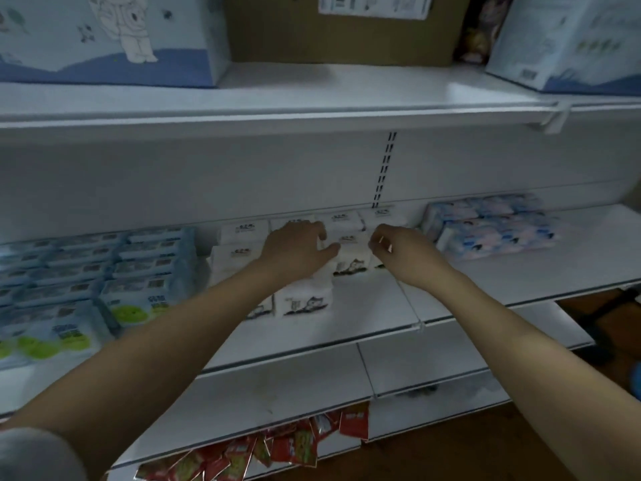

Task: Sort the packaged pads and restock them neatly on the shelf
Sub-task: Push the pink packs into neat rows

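Several white packs with black ink-style prints stand in rows on the middle shelf (pixel 347 328). One white pack (pixel 350 255) sits between my two hands. My left hand (pixel 298 244) lies over the packs, its thumb against this pack's left side. On the pack's right side are the curled fingers of my right hand (pixel 392 244); whether they pinch it I cannot tell. More white packs (pixel 301 300) stand nearer the shelf front, partly hidden by my left forearm.
Blue-and-green packs (pixel 86 282) fill the shelf's left part. Pink-and-blue packs (pixel 492 227) lie at the right. Above are large blue-white boxes (pixel 104 36) and a cardboard box (pixel 343 33). Red packets (pixel 277 449) lie on the bottom shelf.
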Demonstrator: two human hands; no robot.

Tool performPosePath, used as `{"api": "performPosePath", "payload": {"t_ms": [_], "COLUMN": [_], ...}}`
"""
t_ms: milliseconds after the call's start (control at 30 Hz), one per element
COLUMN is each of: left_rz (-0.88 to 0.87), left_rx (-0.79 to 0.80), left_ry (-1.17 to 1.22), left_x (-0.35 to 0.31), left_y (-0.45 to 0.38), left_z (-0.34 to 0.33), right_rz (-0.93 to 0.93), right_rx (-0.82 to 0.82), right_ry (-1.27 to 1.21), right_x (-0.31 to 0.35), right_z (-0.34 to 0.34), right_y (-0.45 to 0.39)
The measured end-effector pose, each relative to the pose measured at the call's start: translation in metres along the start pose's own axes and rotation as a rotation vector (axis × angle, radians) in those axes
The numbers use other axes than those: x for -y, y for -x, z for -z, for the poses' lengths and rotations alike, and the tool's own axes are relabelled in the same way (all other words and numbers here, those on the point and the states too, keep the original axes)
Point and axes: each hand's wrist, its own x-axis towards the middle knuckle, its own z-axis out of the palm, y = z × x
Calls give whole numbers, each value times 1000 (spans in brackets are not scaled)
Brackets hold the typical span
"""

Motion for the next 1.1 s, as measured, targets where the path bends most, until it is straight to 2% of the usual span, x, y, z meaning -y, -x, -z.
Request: {"api": "performPosePath", "payload": {"t_ms": [167,433,567,733,867,1033,1100], "left_rz": [48,39,63,103,157,188,218], "left_rx": [-73,-117,-54,6,26,-98,-100], "left_ry": [-6,21,24,-14,37,171,250], "left_x": [-81,-230,-277,-296,-296,-294,-294], "left_y": [5,15,14,1,-23,-88,-113], "left_z": [-11,-44,-60,-80,-99,-127,-140], "right_rz": [-40,-186,-208,-299,-225,-194,-122], "right_rx": [-91,-7,21,157,165,143,147], "right_ry": [24,-2,-33,-76,-161,-133,-81], "right_x": [-46,-154,-205,-234,-254,-289,-301], "right_z": [34,111,132,127,101,92,94], "right_y": [40,125,147,143,129,79,51]}}
